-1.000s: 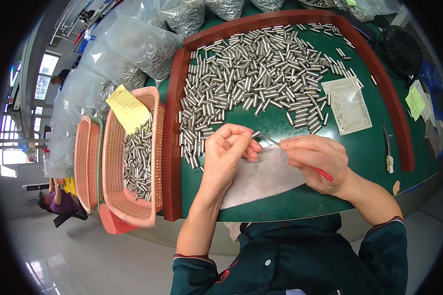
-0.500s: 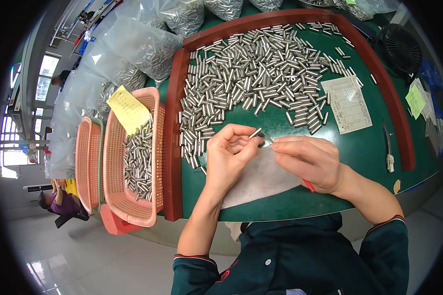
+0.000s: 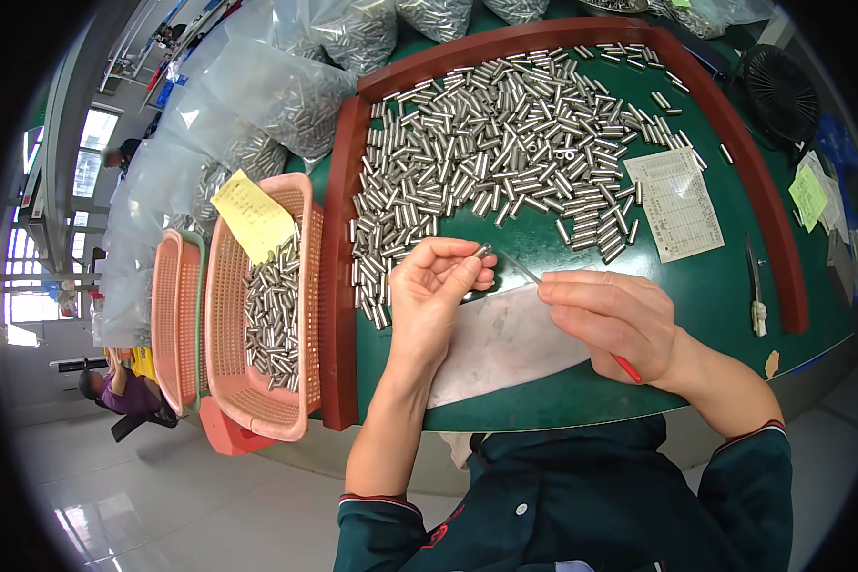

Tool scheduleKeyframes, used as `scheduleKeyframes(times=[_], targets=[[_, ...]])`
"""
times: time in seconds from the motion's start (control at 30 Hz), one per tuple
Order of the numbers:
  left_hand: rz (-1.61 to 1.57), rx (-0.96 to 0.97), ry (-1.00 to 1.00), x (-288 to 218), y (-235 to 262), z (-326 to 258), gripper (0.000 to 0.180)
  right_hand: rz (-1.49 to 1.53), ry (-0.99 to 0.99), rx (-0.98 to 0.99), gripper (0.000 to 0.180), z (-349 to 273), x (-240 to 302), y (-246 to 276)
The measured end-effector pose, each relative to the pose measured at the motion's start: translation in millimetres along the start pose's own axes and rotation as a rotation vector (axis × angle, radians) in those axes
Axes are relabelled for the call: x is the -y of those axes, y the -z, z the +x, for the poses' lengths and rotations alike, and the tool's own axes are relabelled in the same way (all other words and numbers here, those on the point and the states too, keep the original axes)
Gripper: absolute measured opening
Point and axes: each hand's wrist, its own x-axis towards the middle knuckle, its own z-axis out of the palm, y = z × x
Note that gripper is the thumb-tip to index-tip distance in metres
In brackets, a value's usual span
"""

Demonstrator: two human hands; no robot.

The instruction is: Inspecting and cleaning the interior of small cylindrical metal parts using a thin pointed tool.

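Watching remotely, I've got my left hand (image 3: 434, 296) with fingers pinching a short, shiny silver metal cylinder (image 3: 485, 251), its end exposed, presumably for clear access. Over in my right hand (image 3: 620, 319), fingers grip a slim metal tool with a red handle (image 3: 523, 271) pencil-fashion, probably for fine control; its tip points toward the cylinder, contact unclear. Reddish-brown raised borders (image 3: 339, 286) fence three sides of the green tabletop (image 3: 553, 245), likely containing the loose silver cylinders (image 3: 494, 143); bare room opens beyond my hands, and the near edge is unfenced.
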Motion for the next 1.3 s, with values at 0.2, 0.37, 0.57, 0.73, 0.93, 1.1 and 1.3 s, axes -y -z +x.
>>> scheduleKeyframes(times=[0.2,0.37,0.57,0.73,0.93,1.1,1.3], targets=[[-0.011,0.046,0.032,1,0,0,0.012,0.026,-0.071,-0.036,0.027,2,1,1],[-0.012,0.060,0.047,0,-2,1,0.012,0.068,-0.109,-0.037,0.036,1,2,1],[0.001,0.067,0.073,-1,0,0,0.011,0.091,-0.106,-0.032,0.037,0,1,-1],[-0.005,0.091,0.080,0,0,-1,0.011,0.081,-0.121,-0.056,0.036,-1,-1,-3],[0.089,0.052,0.004,-2,-4,-3,0.010,0.061,-0.122,-0.031,0.032,-1,-1,-2],[0.078,0.067,0.029,-3,1,-3,0.008,0.090,-0.129,-0.017,0.027,-3,-1,-4],[0.283,-0.043,-0.089,-3,-10,-7,0.005,-0.005,-0.019,0.053,0.024,-5,0,-6]])
